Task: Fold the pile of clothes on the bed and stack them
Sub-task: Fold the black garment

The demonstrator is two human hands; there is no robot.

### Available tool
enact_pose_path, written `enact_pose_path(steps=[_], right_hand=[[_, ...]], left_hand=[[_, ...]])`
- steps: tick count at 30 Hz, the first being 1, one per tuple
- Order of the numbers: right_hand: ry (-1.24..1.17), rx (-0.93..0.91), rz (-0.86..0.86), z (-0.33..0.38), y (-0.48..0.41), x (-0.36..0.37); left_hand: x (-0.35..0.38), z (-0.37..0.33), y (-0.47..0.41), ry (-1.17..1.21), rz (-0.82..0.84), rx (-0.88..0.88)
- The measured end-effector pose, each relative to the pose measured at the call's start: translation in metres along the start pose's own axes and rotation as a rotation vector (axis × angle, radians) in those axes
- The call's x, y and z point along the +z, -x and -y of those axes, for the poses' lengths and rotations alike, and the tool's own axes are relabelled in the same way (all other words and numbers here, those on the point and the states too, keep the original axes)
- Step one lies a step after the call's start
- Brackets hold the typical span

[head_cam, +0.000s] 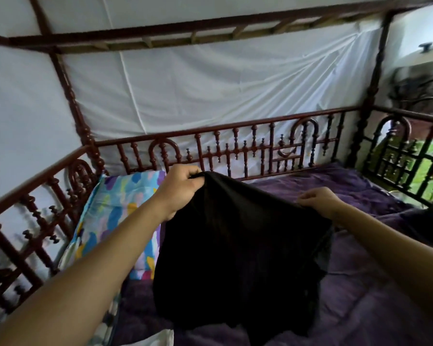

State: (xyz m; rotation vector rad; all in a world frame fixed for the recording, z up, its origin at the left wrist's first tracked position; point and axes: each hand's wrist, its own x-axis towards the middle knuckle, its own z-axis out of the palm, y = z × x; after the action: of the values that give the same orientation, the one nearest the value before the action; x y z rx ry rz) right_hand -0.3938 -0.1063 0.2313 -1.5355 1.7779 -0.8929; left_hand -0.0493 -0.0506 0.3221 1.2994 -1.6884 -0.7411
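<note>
Along the left side runs a dark red turned-wood bed railing (35, 208) of spindles and small arches. Just inside it lies a rectangular pillow printed in blue, yellow, purple and white patches (115, 196), its far end close to the corner post. The left forearm reaches over this pillow.

The left hand (179, 186) is held up near the back rail, its fingers curled tightly round a bunched upper corner of a plain black cloth garment (238, 245). The garment hangs from that corner in a broad dark sheet, sloping down to the right. Its lower part drops to the bottom of the view in front of the bed (whether the hem touches the bedding cannot be told).

The right hand (318, 199) sits lower than the left, fingers curled, thumb and fingertips pinching the garment's other upper edge.

Under and beyond the garment spreads a rumpled purple quilted bedcover (360, 283). Behind the back rail a white creased sheet (210, 83) is stretched across the canopy frame. At the far right, a dark heap of fabric (423, 226) lies on the bedcover near the end rail, too dim to make out.
</note>
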Motion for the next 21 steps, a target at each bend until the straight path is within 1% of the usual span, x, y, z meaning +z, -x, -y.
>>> enact_pose_path(steps=[2, 4, 6, 8, 9, 10, 11, 13, 14, 15, 16, 17, 18, 20, 21], right_hand=[[0.102, -0.049, -0.008, -0.019, 0.005, -0.003], [0.091, -0.192, 0.014, -0.024, 0.017, 0.005], [-0.019, -0.322, 0.151, -0.019, 0.035, 0.022], [0.020, -0.378, 0.293, -0.020, 0.044, 0.044], [0.100, -0.389, 0.296, -0.023, 0.044, 0.053], [0.129, -0.383, 0.256, -0.027, 0.040, 0.057], [0.106, -0.346, 0.207, -0.033, 0.034, 0.056], [-0.100, -0.242, 0.153, -0.043, 0.018, 0.043], [-0.219, -0.201, 0.134, -0.045, 0.010, 0.032], [-0.320, -0.183, 0.119, -0.042, 0.003, 0.019], [-0.361, -0.209, 0.104, -0.037, -0.003, 0.008], [-0.343, -0.281, 0.098, -0.030, -0.006, -0.002], [-0.227, -0.396, 0.080, -0.023, -0.009, -0.009], [0.190, -0.636, -0.010, -0.014, -0.015, -0.020], [0.368, -0.728, -0.057, -0.014, -0.022, -0.024]], left_hand=[[0.026, -0.024, -0.011, -0.082, 0.059, 0.022], [0.053, -0.043, -0.020, -0.132, 0.082, 0.033], [0.079, -0.059, -0.027, -0.197, 0.081, 0.047], [0.097, -0.070, -0.033, -0.245, 0.079, 0.060], [0.102, -0.073, -0.035, -0.274, 0.080, 0.070], [0.104, -0.074, -0.037, -0.319, 0.087, 0.082], [0.101, -0.072, -0.038, -0.371, 0.111, 0.086], [0.086, -0.061, -0.036, -0.469, 0.231, 0.052], [0.078, -0.052, -0.034, -0.574, 0.301, 0.013], [0.072, -0.041, -0.031, -0.737, 0.350, -0.022], [0.069, -0.028, -0.029, -0.906, 0.358, -0.046], [0.066, -0.014, -0.027, -1.018, 0.320, -0.066], [0.064, -0.002, -0.027, -1.064, 0.236, -0.088], [0.059, 0.020, -0.031, -1.076, -0.008, -0.102], [0.056, 0.029, -0.034, -1.042, -0.114, -0.109]])
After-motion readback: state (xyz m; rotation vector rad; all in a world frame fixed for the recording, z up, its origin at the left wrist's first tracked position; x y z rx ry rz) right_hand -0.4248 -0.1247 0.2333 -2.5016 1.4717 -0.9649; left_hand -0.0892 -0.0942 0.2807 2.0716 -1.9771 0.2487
